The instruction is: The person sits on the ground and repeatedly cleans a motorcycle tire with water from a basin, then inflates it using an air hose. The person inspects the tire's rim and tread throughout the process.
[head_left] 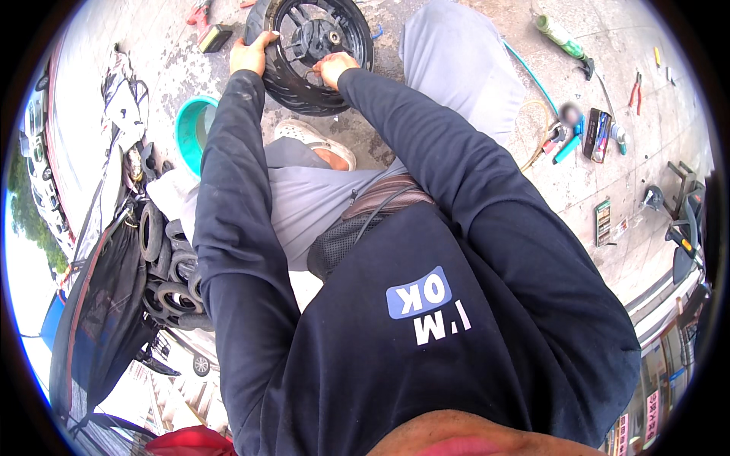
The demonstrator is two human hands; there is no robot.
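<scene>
A black motorcycle wheel [313,38] with its tyre [293,93] on lies on its side at the top of the head view. My left hand [252,55] grips the left edge of the tyre, thumb on its sidewall and fingers down the tread. Over the near right part of the rim, my right hand [335,69] is closed, its fingertips pinched together. A small thing may be between them, but I cannot make it out. My shoe [315,142] is just on the near side of the tyre.
A teal bucket [190,137] stands beside my left forearm, with a red cordless tool [207,29] beyond it. Stacked tyres [171,273] are at the left. On the right lie a green bottle [561,38], red-handled pliers [635,89], a hose [530,67] and a tool box [598,137].
</scene>
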